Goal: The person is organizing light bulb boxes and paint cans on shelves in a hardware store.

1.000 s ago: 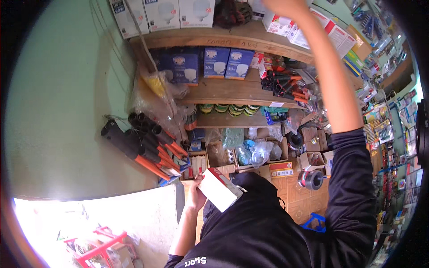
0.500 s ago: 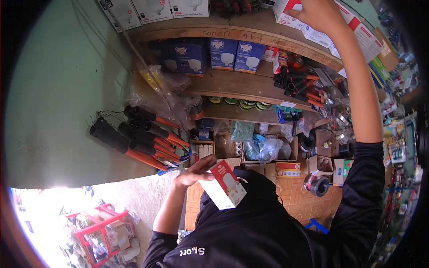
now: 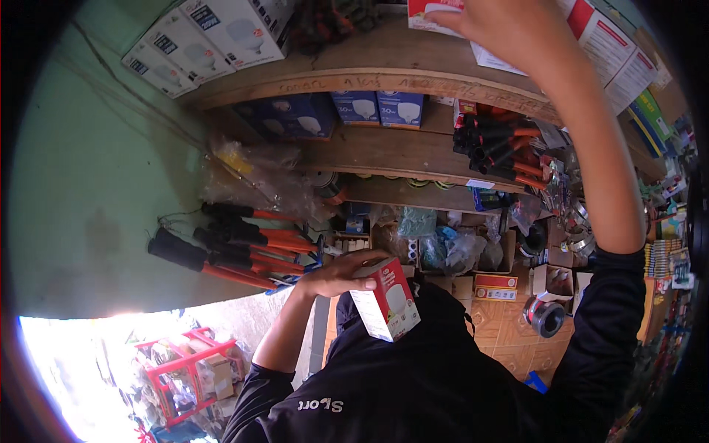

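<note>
My left hand (image 3: pixel 341 276) is closed round a red and white light bulb box (image 3: pixel 396 301) and holds it tilted in front of my chest. The box's front shows a printed white bulb. Up at the top shelf (image 3: pixel 354 72), my right hand (image 3: pixel 509 33) reaches among cartons. Its thumb lies across the front of another red and white box (image 3: pixel 428 9), seemingly gripping it; the other fingers are mostly hidden or cut off by the picture's upper edge. More white and red boxes (image 3: pixel 609 48) stand to the right of this hand.
White bulb boxes (image 3: pixel 240 33) stand at the top shelf's left end, blue bulb boxes (image 3: pixel 358 109) below. Orange-handled tools with black ends (image 3: pixel 214 255) hang at the left wall. Lower down are plastic bags (image 3: pixel 464 251), open cartons and a black coil (image 3: pixel 545 316) on the tiled floor (image 3: pixel 509 332).
The view has shifted, so the shelves appear moved. My left hand has brought its box slightly right and turned its red face more toward me. My right hand stays at the top shelf box.
</note>
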Tool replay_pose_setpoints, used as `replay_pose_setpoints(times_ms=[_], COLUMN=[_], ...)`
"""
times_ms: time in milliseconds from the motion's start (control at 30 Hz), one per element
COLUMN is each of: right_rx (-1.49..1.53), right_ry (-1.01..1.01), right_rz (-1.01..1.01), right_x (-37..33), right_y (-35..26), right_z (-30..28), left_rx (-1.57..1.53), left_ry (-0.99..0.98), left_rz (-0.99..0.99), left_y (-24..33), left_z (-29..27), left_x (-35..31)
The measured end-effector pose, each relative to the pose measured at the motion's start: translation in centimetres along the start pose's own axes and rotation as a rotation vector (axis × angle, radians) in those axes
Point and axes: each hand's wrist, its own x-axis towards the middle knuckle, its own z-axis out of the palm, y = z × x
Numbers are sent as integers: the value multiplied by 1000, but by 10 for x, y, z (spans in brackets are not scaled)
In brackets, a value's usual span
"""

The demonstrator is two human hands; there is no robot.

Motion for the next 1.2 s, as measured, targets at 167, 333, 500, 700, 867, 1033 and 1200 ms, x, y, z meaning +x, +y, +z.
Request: replay_pose_setpoints(times_ms=[167, 333, 500, 700, 867, 1033, 1200], right_rx=[210, 387, 745, 866, 578, 781, 851], right_ry=[24, 380, -189, -101, -215, -359, -393], right_rz=[96, 68, 262, 528, 439, 609, 855], right_x=[-22, -62, -130, -142, -128, -150, -176], right_y=[-18, -48, -140, -232, -272, -273, -293], right_z=[-44, -79, -30, 142, 194, 198, 142], left_rx=[158, 504, 1005, 1348, 1808, 1674, 1572], left_ry=[-50, 240, 661, 677, 906, 883, 831], left_rz=[-321, -53, 45, 40, 160, 74, 264], left_y=[37, 39, 64, 66, 22, 16, 16], left_z=[-31, -60, -115, -183, -211, -200, -164], left_x=[5, 7, 47, 113, 134, 132, 140])
